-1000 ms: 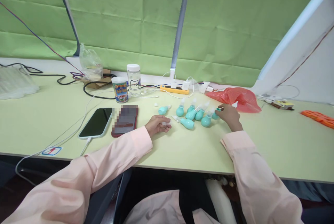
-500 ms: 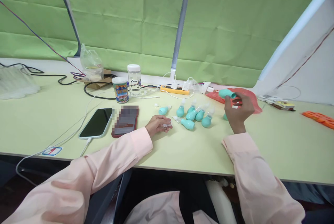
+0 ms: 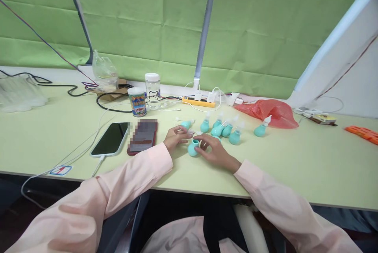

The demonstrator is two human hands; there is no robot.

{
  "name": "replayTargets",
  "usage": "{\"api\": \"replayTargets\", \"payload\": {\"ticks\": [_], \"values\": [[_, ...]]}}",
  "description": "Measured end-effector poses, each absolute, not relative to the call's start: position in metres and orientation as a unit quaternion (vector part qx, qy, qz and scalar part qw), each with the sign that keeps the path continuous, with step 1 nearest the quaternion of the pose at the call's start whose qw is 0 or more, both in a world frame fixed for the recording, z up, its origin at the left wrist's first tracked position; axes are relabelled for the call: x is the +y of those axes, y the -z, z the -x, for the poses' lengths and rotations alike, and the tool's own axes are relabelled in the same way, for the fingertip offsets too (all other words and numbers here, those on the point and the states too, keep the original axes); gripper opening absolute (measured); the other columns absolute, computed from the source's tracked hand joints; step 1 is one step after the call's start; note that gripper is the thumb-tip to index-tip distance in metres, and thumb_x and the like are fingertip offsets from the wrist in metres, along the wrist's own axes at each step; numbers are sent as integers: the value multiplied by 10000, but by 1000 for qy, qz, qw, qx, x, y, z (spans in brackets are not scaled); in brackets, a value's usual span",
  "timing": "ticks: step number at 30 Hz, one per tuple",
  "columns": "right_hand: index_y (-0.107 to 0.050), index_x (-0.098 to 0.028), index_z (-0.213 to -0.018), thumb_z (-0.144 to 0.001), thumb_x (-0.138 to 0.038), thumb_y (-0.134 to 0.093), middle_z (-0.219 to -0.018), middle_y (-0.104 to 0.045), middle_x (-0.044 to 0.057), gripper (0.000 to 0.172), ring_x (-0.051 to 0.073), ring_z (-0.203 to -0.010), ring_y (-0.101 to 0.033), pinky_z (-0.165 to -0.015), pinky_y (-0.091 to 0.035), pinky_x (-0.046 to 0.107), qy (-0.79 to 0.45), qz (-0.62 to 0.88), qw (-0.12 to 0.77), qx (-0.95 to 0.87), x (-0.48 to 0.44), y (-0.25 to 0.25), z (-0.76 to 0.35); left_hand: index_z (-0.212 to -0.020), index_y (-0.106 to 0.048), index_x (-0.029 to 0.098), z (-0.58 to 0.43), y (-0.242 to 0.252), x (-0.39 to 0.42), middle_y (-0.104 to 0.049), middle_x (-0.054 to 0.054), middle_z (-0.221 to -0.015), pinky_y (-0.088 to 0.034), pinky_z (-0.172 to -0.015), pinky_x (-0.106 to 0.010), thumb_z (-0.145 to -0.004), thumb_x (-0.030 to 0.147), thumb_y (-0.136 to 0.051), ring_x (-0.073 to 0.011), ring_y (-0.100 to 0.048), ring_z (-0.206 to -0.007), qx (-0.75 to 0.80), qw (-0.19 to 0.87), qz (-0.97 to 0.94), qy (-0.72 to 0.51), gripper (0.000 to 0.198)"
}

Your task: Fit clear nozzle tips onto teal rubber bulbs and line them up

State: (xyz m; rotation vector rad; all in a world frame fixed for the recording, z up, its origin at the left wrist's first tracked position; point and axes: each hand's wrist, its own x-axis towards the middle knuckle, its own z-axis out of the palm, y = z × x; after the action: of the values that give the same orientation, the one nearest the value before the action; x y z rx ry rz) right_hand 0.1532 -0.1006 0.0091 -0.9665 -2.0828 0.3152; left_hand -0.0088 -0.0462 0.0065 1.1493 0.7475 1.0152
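My right hand [image 3: 217, 150] is closed on a teal squeeze bulb [image 3: 193, 149], which is upright at the table's surface with its round mouth open at the top. Just left of the bulb, my left hand [image 3: 176, 139] pinches a small whitish nozzle piece [image 3: 191, 132], partly covered by the fingers. Behind the hands stand and lie several teal bulbs with clear nozzles, among them an upright bulb [image 3: 235, 137]. Another bulb with a nozzle [image 3: 260, 129] stands apart to the right. One lying bulb [image 3: 186, 124] is partly behind my left hand.
Left of my hands lie a red-edged phone [image 3: 143, 137] and a charging phone [image 3: 110, 139]. Farther back are a printed cup [image 3: 137, 102], a clear jar [image 3: 152, 91] and a yellow power strip [image 3: 199, 102]. A red plastic bag [image 3: 274, 114] lies at the back right.
My right hand has brought the teal bulb down and left from above the red bag to beside my left hand. The bulb has turned mouth-up. My left hand still pinches the small piece.
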Motion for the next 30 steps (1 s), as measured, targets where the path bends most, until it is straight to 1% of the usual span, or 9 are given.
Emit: {"api": "replayTargets", "payload": {"ticks": [5, 10, 13, 16, 18, 21, 23, 27, 30], "values": [[-471, -207, -956, -652, -279, -554, -722, -515, 6, 323, 102, -578, -482, -532, -428, 242, -165, 402, 415, -800, -103, -6, -148, -906, -534, 141, 8, -12, -52, -598, -98, -912, -449, -672, -299, -508, 230, -692, -167, -576, -771, 279, 691, -512, -427, 437], [-492, -189, -878, -638, -334, -575, -746, -520, 24, 293, 120, -637, -498, -548, -423, 244, -201, 424, 477, -743, -101, -7, -152, -974, -545, 121, 6, -19, -60, -577, -118, -977, -447, -676, -293, -527, 263, -678, -183, -557, -815, 262, 662, -545, -442, 487], [-503, -191, -857, -670, -349, -543, -756, -533, 28, 248, 132, -680, -513, -561, -424, 241, -243, 424, 507, -710, -100, -9, -152, -867, -601, 109, 3, -17, -64, -593, -106, -912, -448, -623, -265, -538, 279, -664, -188, -543, -808, 257, 588, -618, -454, 376], [-533, -185, -799, -710, -369, -489, -727, -554, 23, 210, 125, -641, -520, -559, -421, 241, -275, 432, 503, -696, -98, -7, -148, -743, -618, 124, 0, -11, -65, -567, -88, -872, -447, -573, -241, -590, 296, -616, -165, -531, -765, 254, 505, -683, -462, 230], [-550, -179, -766, -734, -383, -448, -674, -560, 15, 231, 119, -596, -519, -547, -416, 240, -285, 436, 489, -699, -94, -2, -146, -733, -599, 140, -1, -8, -66, -546, -75, -841, -440, -547, -234, -616, 301, -585, -149, -521, -724, 278, 458, -708, -460, 199], [-558, -175, -732, -728, -404, -447, -595, -544, -1, 255, 113, -532, -502, -517, -401, 236, -253, 459, 483, -702, -88, 4, -146, -829, -550, 172, 2, -10, -78, -507, -81, -924, -429, -636, -266, -647, 288, -538, -164, -493, -797, 320, 350, -723, -502, 216], [-548, -173, -705, -724, -414, -447, -557, -525, -9, 263, 108, -505, -487, -497, -390, 230, -222, 480, 504, -683, -85, 5, -148, -889, -524, 178, 4, -12, -91, -438, -108, -1056, -366, -790, -329, -613, 266, -556, -215, -418, -959, 292, 246, -761, -524, 291], [-520, -173, -684, -723, -419, -443, -555, -513, -11, 261, 106, -509, -495, -499, -396, 224, -213, 490, 542, -648, -84, 2, -150, -845, -522, 199, 2, -15, -110, -453, -101, -1042, -247, -873, -399, -521, 250, -584, -261, -370, -974, 105, 147, -942, -282, 333], [-513, -172, -685, -712, -410, -465, -554, -502, -14, 245, 99, -503, -493, -494, -398, 221, -240, 475, 565, -630, -86, -3, -149, -926, -441, 154, 0, -14, -106, -440, -112, -1005, -300, -786, -382, -478, 229, -561, -259, -382, -902, 116, 105, -969, -193, 470]]}}
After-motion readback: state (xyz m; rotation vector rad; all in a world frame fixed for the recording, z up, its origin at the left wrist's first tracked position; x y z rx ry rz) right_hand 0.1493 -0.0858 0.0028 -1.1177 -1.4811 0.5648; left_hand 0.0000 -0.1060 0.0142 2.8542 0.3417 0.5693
